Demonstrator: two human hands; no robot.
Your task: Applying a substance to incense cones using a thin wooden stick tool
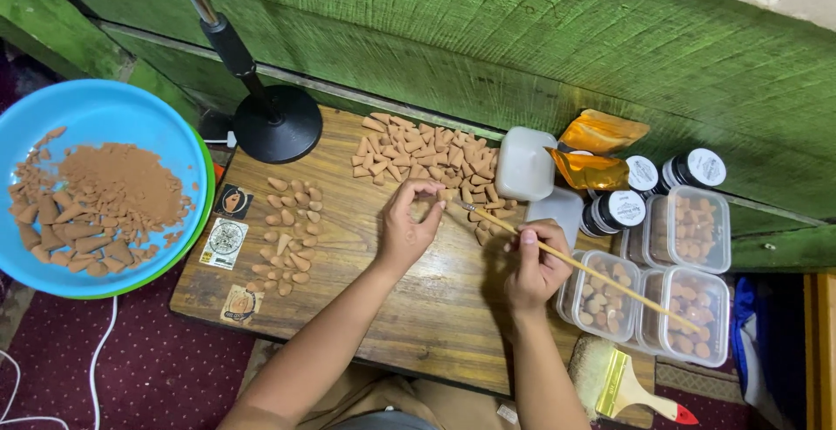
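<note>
Many clay cones (427, 156) crowd board (366, 308) beyond left hand (405, 225).

Lighting: even, moderately bright, apparently from overhead. Shadows: soft, short, falling toward the near side under the left hand (407, 225) and right hand (533, 266) onto the wooden board (409, 325). Glare: mild sheen on the blue bowl (131, 117) rim at left and on the clear container lids (697, 295) at right. Dim zones: far left corner and near right edge. Focus: sharp centre; slight softening and wide-angle bending at the edges. Colour: warm, saturated.
</note>
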